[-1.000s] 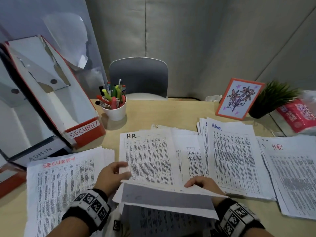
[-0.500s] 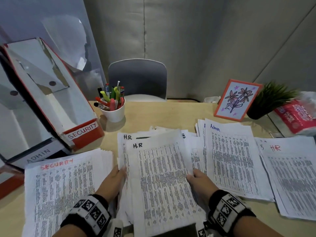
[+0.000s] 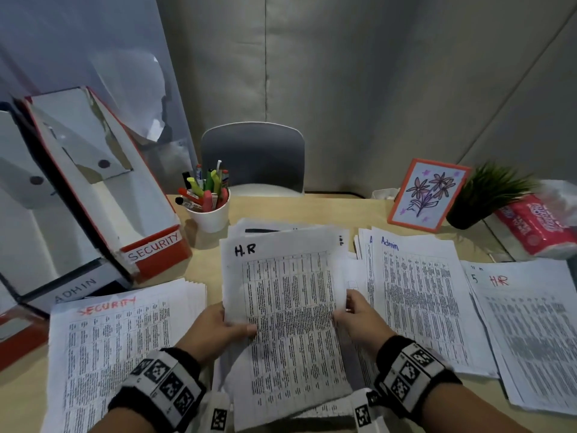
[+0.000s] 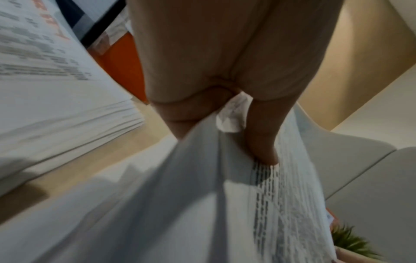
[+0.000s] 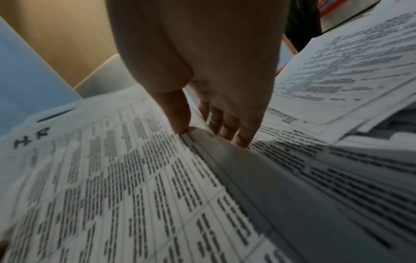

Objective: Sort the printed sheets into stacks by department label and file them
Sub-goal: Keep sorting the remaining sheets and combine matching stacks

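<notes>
While both hands clamp it, the H.R bundle [image 3: 290,314] sits lifted at the table's centre — left hand [image 3: 218,329] pinches the left edge, thumb on top, fingers beneath; right hand [image 3: 356,317] grips the right edge the same way. Beside the left hand lies the Security stack [image 3: 115,354]; beside the right, the Admin stack [image 3: 418,301], then a second HR stack [image 3: 530,332]. Farther out on the left — the Security file box [image 3: 103,195], the Admin box [image 3: 75,290], and a pen cup [image 3: 209,214].

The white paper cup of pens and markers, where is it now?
Head view: the white paper cup of pens and markers stands left of centre, behind the H.R sheets.
</notes>
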`<state>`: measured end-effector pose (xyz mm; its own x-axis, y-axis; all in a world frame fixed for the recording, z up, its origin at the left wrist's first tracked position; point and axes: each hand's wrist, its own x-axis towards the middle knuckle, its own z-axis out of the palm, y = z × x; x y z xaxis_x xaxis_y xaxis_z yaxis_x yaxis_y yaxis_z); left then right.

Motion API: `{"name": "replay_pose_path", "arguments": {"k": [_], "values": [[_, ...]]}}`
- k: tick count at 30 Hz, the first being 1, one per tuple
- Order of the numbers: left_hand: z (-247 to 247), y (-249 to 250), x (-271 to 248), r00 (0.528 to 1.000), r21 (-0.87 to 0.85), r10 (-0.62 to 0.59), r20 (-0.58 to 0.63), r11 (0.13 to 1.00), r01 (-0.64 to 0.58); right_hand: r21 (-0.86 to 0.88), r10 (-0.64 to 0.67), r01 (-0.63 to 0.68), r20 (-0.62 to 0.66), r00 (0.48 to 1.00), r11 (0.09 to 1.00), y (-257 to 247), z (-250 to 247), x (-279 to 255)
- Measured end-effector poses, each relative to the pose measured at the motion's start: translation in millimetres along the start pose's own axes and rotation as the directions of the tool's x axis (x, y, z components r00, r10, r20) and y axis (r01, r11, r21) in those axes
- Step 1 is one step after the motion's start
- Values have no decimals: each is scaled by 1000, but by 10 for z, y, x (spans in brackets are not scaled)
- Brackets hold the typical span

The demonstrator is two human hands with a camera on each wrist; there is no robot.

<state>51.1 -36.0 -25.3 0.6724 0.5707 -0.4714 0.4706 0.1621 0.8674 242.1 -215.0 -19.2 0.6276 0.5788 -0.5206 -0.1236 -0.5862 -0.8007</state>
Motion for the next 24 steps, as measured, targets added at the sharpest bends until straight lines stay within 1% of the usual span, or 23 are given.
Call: {"name": "replay_pose_path", "arguments": {"k": [3, 6, 8, 10, 11, 12, 13, 14, 16, 18, 20, 24], "values": [[-38, 99, -21, 998, 47, 69, -12, 997, -68, 70, -94, 94, -8, 996, 993, -96, -74, -49], [-48, 204, -66, 986, 57, 139, -94, 989, -134, 85, -183, 191, -88, 979, 978, -196, -94, -94], [-36, 278, -117, 970, 21, 199, -142, 980, -198, 121, -262, 280, -146, 954, 952, -259, -83, -158], [-14, 344, -174, 958, -59, 246, -149, 965, -257, 162, -333, 369, -210, 919, 915, -285, -77, -252], [0, 372, -204, 953, -80, 270, -141, 956, -283, 149, -378, 413, -219, 900, 898, -300, -79, -321], [8, 388, -224, 948, -60, 287, -137, 953, -297, 125, -414, 444, -213, 885, 887, -271, -81, -356], [20, 397, -240, 943, -25, 302, -138, 951, -308, 105, -429, 452, -186, 884, 886, -250, -76, -391], [27, 370, -238, 937, 32, 315, -147, 949, -314, 83, -408, 424, -159, 899, 902, -202, -65, -391], [45, 303, -245, 939, 115, 309, -150, 949, -294, 17, -328, 332, -113, 938, 943, -78, -27, -349], [39, 220, -239, 948, 131, 285, -139, 955, -267, -77, -273, 267, -98, 957, 961, 18, 29, -300], [36, 158, -213, 954, 130, 270, -129, 959, -254, -119, -253, 242, -85, 964, 963, 44, 72, -262], [91, 151, -156, 956, 87, 230, -184, 972, -217, -185, -231, 222, -29, 972, 957, 0, 104, -216]]}}
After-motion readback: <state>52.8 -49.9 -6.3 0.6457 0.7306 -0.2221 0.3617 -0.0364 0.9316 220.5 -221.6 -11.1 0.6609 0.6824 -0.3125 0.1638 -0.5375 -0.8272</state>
